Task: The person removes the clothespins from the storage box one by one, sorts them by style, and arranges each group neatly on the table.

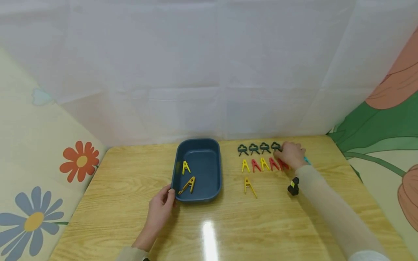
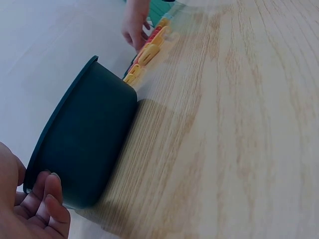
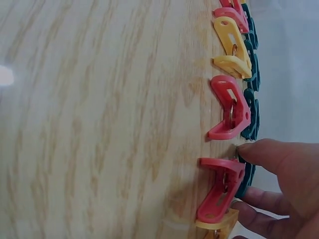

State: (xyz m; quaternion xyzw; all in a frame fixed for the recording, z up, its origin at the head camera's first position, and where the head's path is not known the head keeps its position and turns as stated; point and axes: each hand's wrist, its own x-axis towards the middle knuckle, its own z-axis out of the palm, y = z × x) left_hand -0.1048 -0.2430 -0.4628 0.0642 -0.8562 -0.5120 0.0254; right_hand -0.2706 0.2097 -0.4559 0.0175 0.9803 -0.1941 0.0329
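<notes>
My left hand grips the near left corner of a dark blue-green plastic bin, thumb at the rim and fingers curled below it in the left wrist view. Inside the bin lie two yellow clothespins, one small and one larger. At the right, my right hand reaches over the far end of the rows. In the right wrist view its thumb and fingers pinch a dark green clip, partly hidden behind a red clothespin. A yellow clothespin sits just beside that red one.
Several dark green clips form a back row. Before them stands a row of red and yellow clothespins. A larger yellow clothespin lies nearer me. Something blue shows behind my right wrist. A white sheet hangs behind the wooden table.
</notes>
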